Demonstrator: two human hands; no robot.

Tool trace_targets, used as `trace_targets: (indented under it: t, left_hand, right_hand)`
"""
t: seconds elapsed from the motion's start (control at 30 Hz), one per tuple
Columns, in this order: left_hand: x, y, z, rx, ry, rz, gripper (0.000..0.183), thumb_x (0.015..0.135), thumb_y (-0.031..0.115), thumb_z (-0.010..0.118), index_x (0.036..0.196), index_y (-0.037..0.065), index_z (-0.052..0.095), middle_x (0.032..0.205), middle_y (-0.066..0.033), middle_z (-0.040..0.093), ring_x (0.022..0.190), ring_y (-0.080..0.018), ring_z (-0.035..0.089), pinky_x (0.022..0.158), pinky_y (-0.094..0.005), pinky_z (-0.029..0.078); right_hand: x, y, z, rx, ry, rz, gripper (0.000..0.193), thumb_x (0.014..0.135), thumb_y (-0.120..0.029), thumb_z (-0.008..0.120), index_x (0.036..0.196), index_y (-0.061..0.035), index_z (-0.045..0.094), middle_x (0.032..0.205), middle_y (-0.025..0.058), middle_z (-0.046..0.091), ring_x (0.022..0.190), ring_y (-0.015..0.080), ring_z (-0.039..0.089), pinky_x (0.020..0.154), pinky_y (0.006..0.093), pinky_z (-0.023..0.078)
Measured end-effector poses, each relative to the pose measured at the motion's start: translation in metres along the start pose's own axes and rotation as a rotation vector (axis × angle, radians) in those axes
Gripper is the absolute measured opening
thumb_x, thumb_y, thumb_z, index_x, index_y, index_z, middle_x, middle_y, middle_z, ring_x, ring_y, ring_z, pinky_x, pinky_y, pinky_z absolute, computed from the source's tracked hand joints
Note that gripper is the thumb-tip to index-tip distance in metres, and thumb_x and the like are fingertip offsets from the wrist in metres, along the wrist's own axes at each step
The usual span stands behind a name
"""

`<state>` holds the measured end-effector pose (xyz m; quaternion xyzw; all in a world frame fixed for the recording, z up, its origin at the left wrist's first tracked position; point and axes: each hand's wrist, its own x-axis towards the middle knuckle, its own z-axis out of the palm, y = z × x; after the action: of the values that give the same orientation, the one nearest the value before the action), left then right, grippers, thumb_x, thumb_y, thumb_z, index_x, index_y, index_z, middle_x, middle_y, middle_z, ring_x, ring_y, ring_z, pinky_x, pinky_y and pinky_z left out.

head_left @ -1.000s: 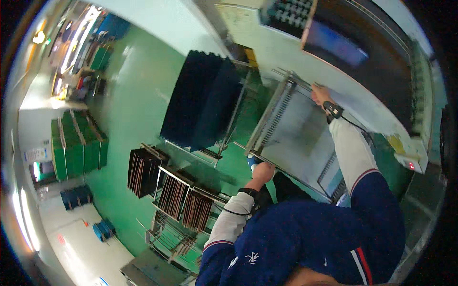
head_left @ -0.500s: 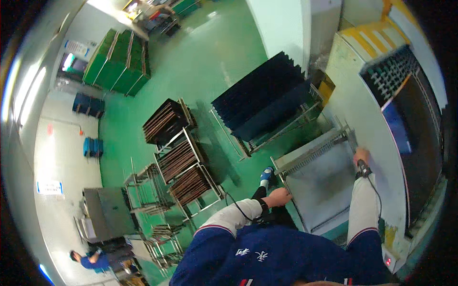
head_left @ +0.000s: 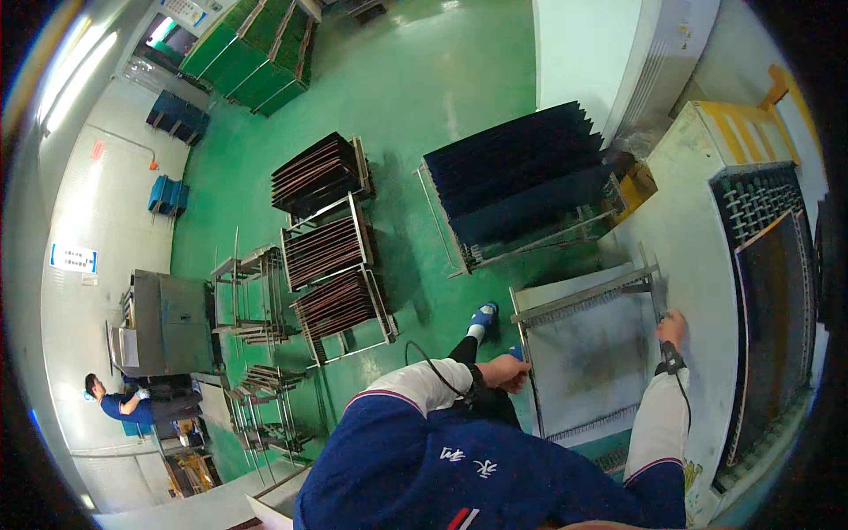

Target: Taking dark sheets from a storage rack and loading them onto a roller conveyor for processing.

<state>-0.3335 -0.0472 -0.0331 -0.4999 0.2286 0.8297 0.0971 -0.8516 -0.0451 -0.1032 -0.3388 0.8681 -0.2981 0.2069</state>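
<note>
Standing in front of me is a metal rack (head_left: pixel 583 295) with slotted, comb-like bars and a flat grey base surface inside its frame. My left hand (head_left: pixel 505 373) is closed at the rack's left side rail, its fingers curled against the metal. On the opposite side, my right hand (head_left: pixel 671 329) is closed at the right rail, close to the pale machine's side; its fingertips are partly hidden. Each wrist wears a dark band with a cable.
To the right stands a pale machine (head_left: pixel 676 221) with a dark panel (head_left: pixel 777 300) at its opening. Ahead is a rack of dark boards (head_left: pixel 521 177). Racks of brown-edged panels (head_left: pixel 327 247) and bare metal racks (head_left: pixel 252 291) stand left. A person (head_left: pixel 128 402) works at far left.
My view has turned, so the surrounding racks and machine appear shifted. My left foot shows further forward. Both hands stay at the rack's sides.
</note>
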Motion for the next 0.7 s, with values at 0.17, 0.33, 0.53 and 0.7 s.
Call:
trace_targets:
  t: [0.17,0.33,0.53,0.7]
  left_hand:
    - [0.008,-0.039,-0.005,-0.739,-0.256,-0.178,0.038,0.097,0.038,0.046,0.081,0.004,0.048,0.077,-0.0088,0.054,0.065,-0.0230,0.056,0.063,-0.0373,0.050]
    - [-0.002,-0.022,-0.002,-0.016,-0.017,-0.002,0.043,0.095,0.042,0.048,0.083,0.000,0.055,0.070,-0.0106,0.059,0.069,-0.0267,0.062,0.064,-0.0447,0.050]
    - [-0.024,-0.013,-0.006,1.283,0.300,0.759,0.040,0.089,0.038,0.053,0.089,-0.001,0.060,0.068,-0.0174,0.063,0.065,-0.0351,0.064,0.055,-0.0438,0.050]
    - [-0.042,0.006,0.007,0.963,0.128,0.593,0.032,0.087,0.030,0.052,0.083,0.000,0.063,0.072,-0.0197,0.064,0.067,-0.0377,0.063,0.061,-0.0485,0.051]
  right_hand:
    - [-0.017,-0.081,-0.002,0.346,-0.201,0.417,0.013,0.082,-0.005,0.045,0.084,-0.0066,0.059,0.063,0.0060,0.053,0.044,0.0184,0.050,0.038,0.0315,0.042]
    - [0.002,-0.024,-0.005,-0.086,-0.125,0.058,0.012,0.079,-0.008,0.049,0.075,-0.0051,0.060,0.063,0.0075,0.055,0.048,0.0219,0.052,0.046,0.0366,0.044]
    - [-0.017,-0.053,-0.001,-0.647,0.030,-0.320,0.016,0.078,-0.014,0.053,0.077,-0.0012,0.063,0.079,0.0151,0.066,0.075,0.0344,0.062,0.068,0.0427,0.047]
    - [-0.026,0.014,-0.033,-0.642,0.173,-0.300,0.013,0.078,-0.014,0.058,0.080,-0.0018,0.064,0.080,0.0183,0.064,0.077,0.0376,0.062,0.066,0.0463,0.048]
